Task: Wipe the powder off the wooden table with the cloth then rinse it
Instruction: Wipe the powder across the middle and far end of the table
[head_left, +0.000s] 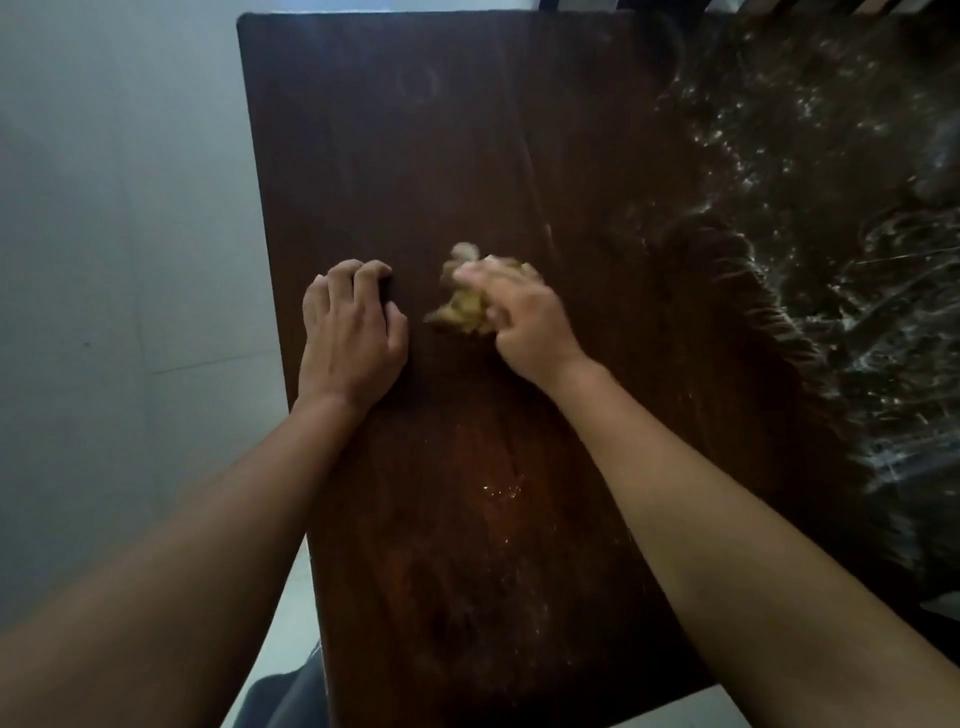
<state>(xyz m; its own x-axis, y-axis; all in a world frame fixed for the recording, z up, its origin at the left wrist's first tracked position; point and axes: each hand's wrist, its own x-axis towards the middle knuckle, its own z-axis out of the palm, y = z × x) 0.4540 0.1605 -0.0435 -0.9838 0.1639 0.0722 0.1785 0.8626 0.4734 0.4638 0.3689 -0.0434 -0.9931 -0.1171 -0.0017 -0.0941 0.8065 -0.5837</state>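
Nearest to the viewer, below the cloth (464, 307), a few faint pale specks (501, 489) are seen on the near stretch of the table (363, 156). The wood there otherwise looks dark and largely wiped.

The cloth, yellowish and bunched, lies on the table about midway along its length. It is covered by the right hand (524, 317), whose fingers are curled over it and pressed down. Motion blur hides the exact grip. The left hand (350, 327) is set just left of the cloth, apart from it. Its bent fingertips rest on the wood and nothing is held in it, so it is judged to be bracing.

To the right of the cloth and beyond it, a broad spread of white powder (831, 208) is left in streaks and flecks, reaching to the table's right edge. Beyond the cloth to the left, the far end of the table is seen bare.

The wiping step is judged to be in hand, with much of it not yet done and the rinse still to come. The next move calls for the cloth to be carried rightward into the powder under firm pressure and the powder gathered, not scattered.

No brand, label or writing can be read.
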